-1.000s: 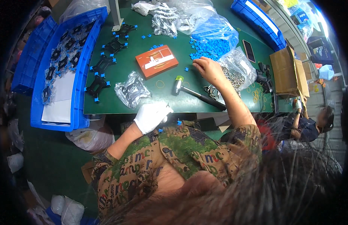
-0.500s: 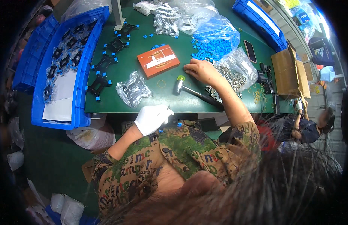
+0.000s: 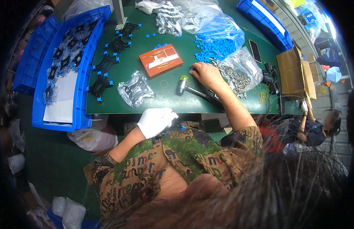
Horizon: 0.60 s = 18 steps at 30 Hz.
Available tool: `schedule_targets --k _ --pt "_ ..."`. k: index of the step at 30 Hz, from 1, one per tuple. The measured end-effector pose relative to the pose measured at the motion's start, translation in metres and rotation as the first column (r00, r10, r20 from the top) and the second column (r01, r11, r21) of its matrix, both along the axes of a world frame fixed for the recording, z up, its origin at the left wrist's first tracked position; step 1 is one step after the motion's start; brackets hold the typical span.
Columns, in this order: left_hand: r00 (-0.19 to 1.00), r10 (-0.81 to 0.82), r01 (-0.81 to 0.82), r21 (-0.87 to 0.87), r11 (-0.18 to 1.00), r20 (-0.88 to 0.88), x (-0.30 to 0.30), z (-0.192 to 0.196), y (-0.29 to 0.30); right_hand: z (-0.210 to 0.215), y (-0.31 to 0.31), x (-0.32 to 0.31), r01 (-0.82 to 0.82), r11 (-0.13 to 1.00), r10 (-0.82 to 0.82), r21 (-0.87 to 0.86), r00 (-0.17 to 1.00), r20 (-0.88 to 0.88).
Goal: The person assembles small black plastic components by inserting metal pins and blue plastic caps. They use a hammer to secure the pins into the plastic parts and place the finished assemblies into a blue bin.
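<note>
My left hand (image 3: 156, 121) wears a white glove and sits below the green table's front edge (image 3: 146, 110), closed around a small part with blue bits showing beside it. My right hand (image 3: 206, 74), bare, rests palm down on the table with its fingertips closed on a small blue piece near the loose pile of blue clips (image 3: 214, 49). A small mallet (image 3: 192, 90) with a black handle lies just under that wrist. A clear bag of metal screws (image 3: 241, 71) lies to the right of the hand.
An orange box (image 3: 160, 60) and a clear bag of dark parts (image 3: 135, 91) lie mid-table. Black brackets with blue clips (image 3: 105, 65) lie at the left beside a blue bin (image 3: 75, 68). A phone (image 3: 255, 50), rubber bands, a cardboard box (image 3: 293, 74) and another person (image 3: 318, 128) are at the right.
My right hand has slid leftward and nearer along the table, away from the blue clip pile toward the mallet head. The gloved left hand stays in place.
</note>
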<state>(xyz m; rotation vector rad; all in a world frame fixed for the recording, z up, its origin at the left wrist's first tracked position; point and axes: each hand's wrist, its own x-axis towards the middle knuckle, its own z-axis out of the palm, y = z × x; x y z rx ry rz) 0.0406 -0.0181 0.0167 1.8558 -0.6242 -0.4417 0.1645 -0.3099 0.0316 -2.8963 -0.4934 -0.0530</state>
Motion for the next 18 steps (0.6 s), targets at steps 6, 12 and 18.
schedule_targets --k 6,12,18 --pt "1.0 -0.014 0.014 0.012 1.0 0.017 -0.002 0.001 0.0 0.008 -0.002 0.014 -0.027 0.996 0.01 -0.09 0.984 -0.178" --pt "0.998 -0.037 0.039 0.029 0.999 -0.052 -0.002 0.007 0.001 0.05 0.007 -0.025 -0.087 0.964 0.158 0.25 0.947 -0.278" --pt "0.994 -0.019 0.026 0.059 0.998 -0.106 -0.003 0.01 -0.001 0.08 0.042 -0.087 -0.28 0.882 0.441 0.378 0.772 -0.457"
